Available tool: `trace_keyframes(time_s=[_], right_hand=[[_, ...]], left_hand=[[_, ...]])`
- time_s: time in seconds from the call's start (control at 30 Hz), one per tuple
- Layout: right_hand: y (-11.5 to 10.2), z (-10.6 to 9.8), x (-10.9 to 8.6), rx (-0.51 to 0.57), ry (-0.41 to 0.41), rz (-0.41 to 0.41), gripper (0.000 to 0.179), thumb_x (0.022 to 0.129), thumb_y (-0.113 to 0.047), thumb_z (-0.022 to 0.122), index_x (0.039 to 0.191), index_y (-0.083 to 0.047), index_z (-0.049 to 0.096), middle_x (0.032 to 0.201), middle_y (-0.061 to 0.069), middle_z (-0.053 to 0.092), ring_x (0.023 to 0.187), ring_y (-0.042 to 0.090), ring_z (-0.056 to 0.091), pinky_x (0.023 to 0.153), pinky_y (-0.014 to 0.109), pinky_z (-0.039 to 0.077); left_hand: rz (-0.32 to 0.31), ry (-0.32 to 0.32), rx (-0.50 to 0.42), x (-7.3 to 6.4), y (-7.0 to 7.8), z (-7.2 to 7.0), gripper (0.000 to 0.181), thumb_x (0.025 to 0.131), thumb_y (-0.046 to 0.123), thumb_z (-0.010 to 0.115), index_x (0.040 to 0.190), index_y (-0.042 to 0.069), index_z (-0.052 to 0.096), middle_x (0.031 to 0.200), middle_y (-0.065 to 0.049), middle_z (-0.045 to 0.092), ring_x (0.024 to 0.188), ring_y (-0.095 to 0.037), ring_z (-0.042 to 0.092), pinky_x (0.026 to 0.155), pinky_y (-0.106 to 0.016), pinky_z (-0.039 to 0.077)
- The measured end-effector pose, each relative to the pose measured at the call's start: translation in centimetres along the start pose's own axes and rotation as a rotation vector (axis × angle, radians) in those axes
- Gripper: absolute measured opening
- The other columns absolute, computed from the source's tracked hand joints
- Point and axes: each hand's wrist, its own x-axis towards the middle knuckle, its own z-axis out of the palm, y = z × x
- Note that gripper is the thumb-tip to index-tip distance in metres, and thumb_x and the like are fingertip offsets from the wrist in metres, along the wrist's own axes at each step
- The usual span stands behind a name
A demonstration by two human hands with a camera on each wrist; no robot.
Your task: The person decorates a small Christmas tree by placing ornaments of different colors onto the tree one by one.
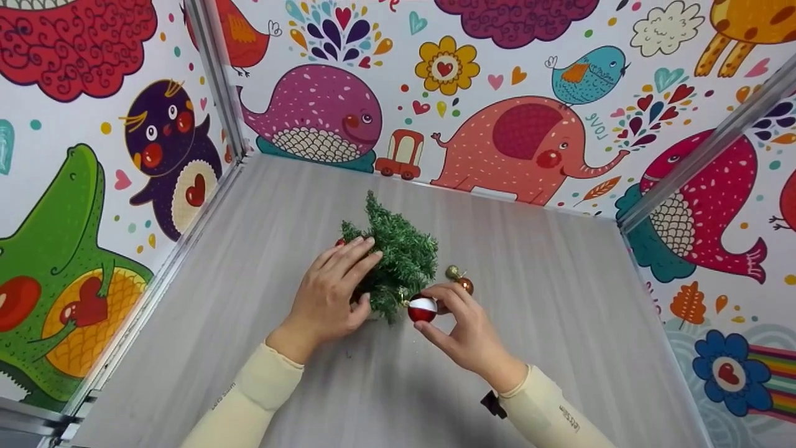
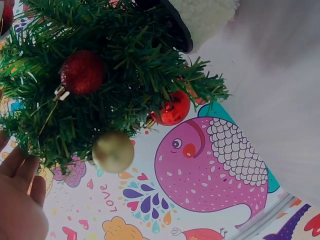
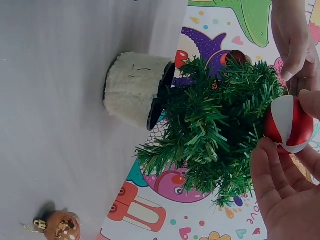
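Observation:
A small artificial Christmas tree [image 1: 404,249] stands on the table, its base a white fuzzy pot [image 3: 132,90] with a dark rim. My left hand [image 1: 333,295] rests against the branches on the left with its fingers extended. Between the thumb and fingers of my right hand [image 1: 469,326] I pinch a red and white striped bauble [image 1: 422,310] close to the tree's near right side. In the left wrist view a glittery red bauble [image 2: 82,72], a shiny red bauble [image 2: 172,107] and a gold bauble [image 2: 113,152] hang among the branches.
A small gold bauble [image 1: 453,272] and a copper bauble [image 1: 466,285] lie on the grey table [image 1: 249,205] just right of the tree. Panels with printed animals [image 1: 323,112] and metal frame posts [image 1: 214,74] border the table at the back and sides.

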Motion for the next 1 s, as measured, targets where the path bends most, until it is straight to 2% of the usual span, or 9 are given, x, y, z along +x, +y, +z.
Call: trace_keyframes(time_s=[0.13,0.23,0.3,0.43,0.57,0.63,0.83,1.0], right_hand=[[-0.2,0.3,0.1,0.008,-0.006,0.006,0.047,0.085,-0.020,0.080,0.128,-0.014,0.060,0.124,-0.004,0.057,0.098,0.010,0.060,0.076,0.024,0.056],[-0.2,0.5,0.2,0.034,0.000,-0.003,0.048,0.085,-0.019,0.081,0.128,-0.011,0.060,0.124,-0.003,0.058,0.097,0.011,0.061,0.076,0.025,0.056],[-0.2,0.7,0.3,0.054,0.009,-0.010,0.048,0.085,-0.018,0.080,0.127,-0.010,0.059,0.122,-0.002,0.059,0.096,0.012,0.062,0.076,0.025,0.056],[-0.2,1.2,0.3,0.095,0.023,-0.021,0.049,0.084,-0.015,0.081,0.127,-0.009,0.059,0.119,-0.001,0.060,0.093,0.015,0.063,0.075,0.026,0.057],[-0.4,1.7,0.2,0.112,0.041,-0.025,0.049,0.084,-0.014,0.081,0.127,-0.006,0.059,0.118,0.000,0.061,0.090,0.016,0.065,0.073,0.026,0.057],[-0.4,1.8,0.2,0.114,0.051,-0.023,0.049,0.083,-0.013,0.081,0.126,-0.005,0.059,0.119,0.000,0.061,0.089,0.015,0.065,0.072,0.025,0.057],[-0.4,1.9,0.0,0.111,0.055,0.003,0.049,0.083,-0.014,0.081,0.127,-0.010,0.059,0.118,-0.001,0.061,0.089,0.012,0.065,0.072,0.023,0.057],[-0.4,2.3,-0.6,0.109,0.052,0.030,0.047,0.085,-0.016,0.080,0.127,-0.012,0.059,0.116,-0.003,0.062,0.085,0.012,0.064,0.069,0.025,0.057]], left_hand=[[0.019,0.017,0.010,-0.2,0.1,0.0,0.066,0.074,0.015,0.072,0.138,0.008,0.057,0.145,-0.013,0.051,0.134,-0.030,0.046,0.109,-0.047,0.035],[0.042,0.051,0.004,-0.2,0.2,0.1,0.063,0.072,0.019,0.074,0.132,0.007,0.061,0.144,-0.013,0.052,0.133,-0.030,0.048,0.108,-0.047,0.036],[0.059,0.075,0.001,-0.2,0.2,0.1,0.055,0.072,0.022,0.075,0.123,0.006,0.064,0.143,-0.014,0.053,0.132,-0.031,0.049,0.107,-0.047,0.038],[0.090,0.106,-0.001,-0.5,0.5,0.3,0.034,0.071,0.031,0.078,0.094,0.008,0.068,0.139,-0.014,0.056,0.130,-0.031,0.050,0.105,-0.048,0.040],[0.115,0.105,0.009,-0.8,0.8,0.6,0.032,0.072,0.039,0.081,0.078,0.011,0.069,0.136,-0.013,0.059,0.128,-0.031,0.051,0.103,-0.048,0.040],[0.126,0.104,0.018,-0.9,1.0,0.7,0.030,0.073,0.038,0.082,0.076,0.011,0.071,0.134,-0.013,0.060,0.128,-0.031,0.052,0.103,-0.047,0.040],[0.143,0.147,0.033,-0.9,1.2,0.9,0.011,0.078,0.019,0.078,0.072,0.012,0.072,0.124,-0.012,0.065,0.124,-0.030,0.055,0.101,-0.045,0.042],[0.144,0.175,0.021,-0.6,1.2,0.4,0.009,0.078,0.016,0.074,0.071,0.011,0.071,0.105,-0.008,0.067,0.107,-0.028,0.062,0.096,-0.045,0.044]])
